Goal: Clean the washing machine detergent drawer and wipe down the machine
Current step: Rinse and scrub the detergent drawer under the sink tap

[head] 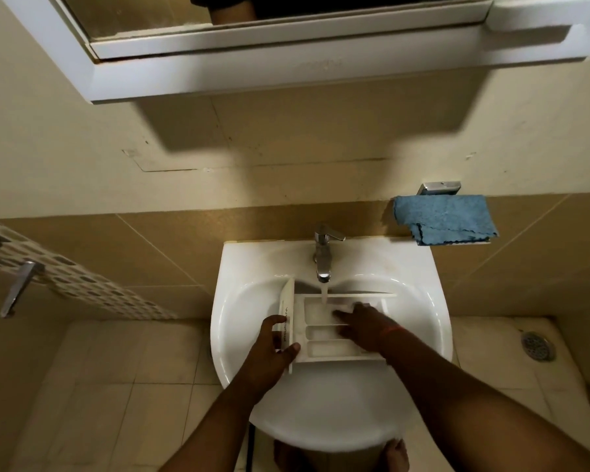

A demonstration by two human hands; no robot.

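Dark lettering runs along the front panel of the drawer (324, 332), between the thumb and fingers of the left hand (273, 349). It is too blurred to read. No other text shows.

Home bathroom: washbasin (239, 267), tiled floor (123, 386).

I see the white detergent drawer (324, 330) lying open side up in the basin, front panel at left, three compartments showing. Tap water runs into its far compartment. Blue cloth (445, 218) hangs on the wall.
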